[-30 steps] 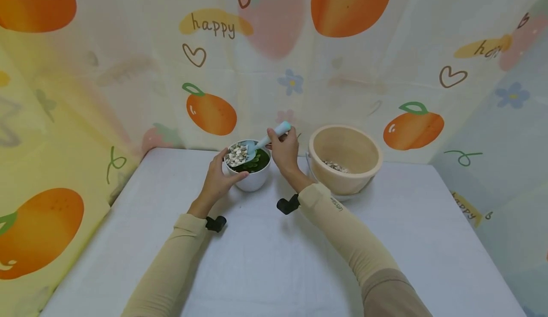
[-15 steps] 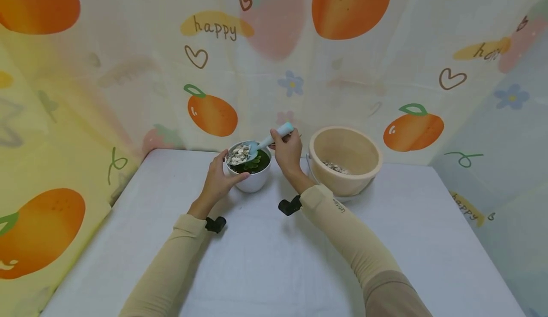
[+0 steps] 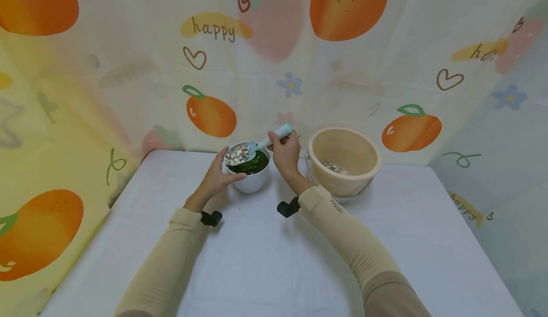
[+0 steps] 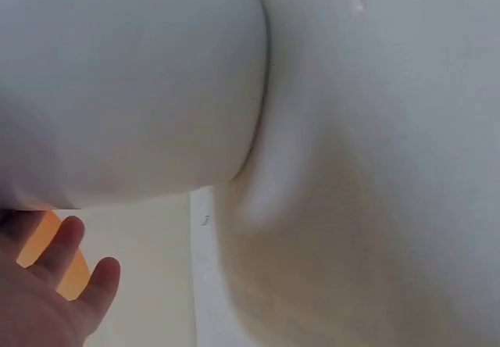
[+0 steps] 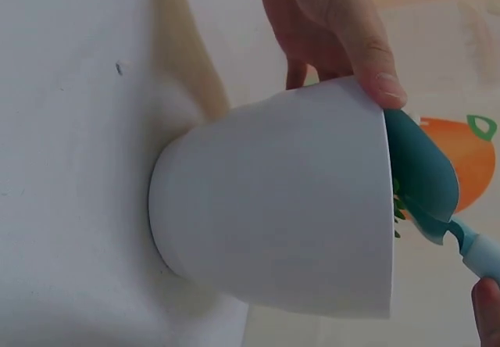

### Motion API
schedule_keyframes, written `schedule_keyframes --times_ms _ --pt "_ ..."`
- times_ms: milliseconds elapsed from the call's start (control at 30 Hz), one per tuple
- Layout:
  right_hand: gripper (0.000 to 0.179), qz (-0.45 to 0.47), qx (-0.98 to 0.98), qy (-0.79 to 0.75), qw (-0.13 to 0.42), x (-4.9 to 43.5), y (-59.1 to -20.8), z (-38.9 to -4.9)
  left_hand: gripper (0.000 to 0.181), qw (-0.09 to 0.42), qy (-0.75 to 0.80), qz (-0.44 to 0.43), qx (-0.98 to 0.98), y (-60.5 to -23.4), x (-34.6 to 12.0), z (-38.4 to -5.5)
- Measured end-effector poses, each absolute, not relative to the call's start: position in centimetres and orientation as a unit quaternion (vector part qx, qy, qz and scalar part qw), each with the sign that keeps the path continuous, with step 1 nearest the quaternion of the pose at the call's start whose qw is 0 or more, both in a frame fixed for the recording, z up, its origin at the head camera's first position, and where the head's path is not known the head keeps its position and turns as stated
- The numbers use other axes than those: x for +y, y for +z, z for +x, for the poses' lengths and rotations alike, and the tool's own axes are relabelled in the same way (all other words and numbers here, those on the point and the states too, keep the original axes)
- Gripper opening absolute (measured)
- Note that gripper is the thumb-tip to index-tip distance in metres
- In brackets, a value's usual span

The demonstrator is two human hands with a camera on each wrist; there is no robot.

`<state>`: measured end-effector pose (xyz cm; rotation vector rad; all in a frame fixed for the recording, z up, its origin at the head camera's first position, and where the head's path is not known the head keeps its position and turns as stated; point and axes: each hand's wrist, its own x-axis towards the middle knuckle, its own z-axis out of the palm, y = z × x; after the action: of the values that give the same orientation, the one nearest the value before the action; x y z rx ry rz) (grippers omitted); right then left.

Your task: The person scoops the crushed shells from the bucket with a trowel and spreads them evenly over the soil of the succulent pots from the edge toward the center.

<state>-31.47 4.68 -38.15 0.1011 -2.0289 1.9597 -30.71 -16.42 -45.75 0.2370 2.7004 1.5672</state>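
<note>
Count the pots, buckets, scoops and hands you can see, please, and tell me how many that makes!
Pots: 1, the white pot
Buckets: 1, the beige bucket
Scoops: 1, the blue scoop
Hands: 2, the left hand and the right hand
Total: 5

Both sleeves [image 3: 342, 241] are beige and browner higher up, the right bears dark lettering [image 3: 337, 206], and each wrist [image 3: 195, 203] has a black block [image 3: 211, 219].
</note>
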Motion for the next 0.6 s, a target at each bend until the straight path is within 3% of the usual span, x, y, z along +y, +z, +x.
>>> schedule_keyframes --times_ms 367,600 --pt "0.036 0.043 -0.694 0.697 0.173 4.52 -37.68 -31.07 0.111 0.001 0.517 0.056 0.854 -45.73 -16.02 -30.35" --pt "0.034 0.051 -0.692 0.696 0.185 4.13 -38.00 -31.10 0.108 -0.038 0.520 0.049 0.852 -45.98 -15.67 -29.77"
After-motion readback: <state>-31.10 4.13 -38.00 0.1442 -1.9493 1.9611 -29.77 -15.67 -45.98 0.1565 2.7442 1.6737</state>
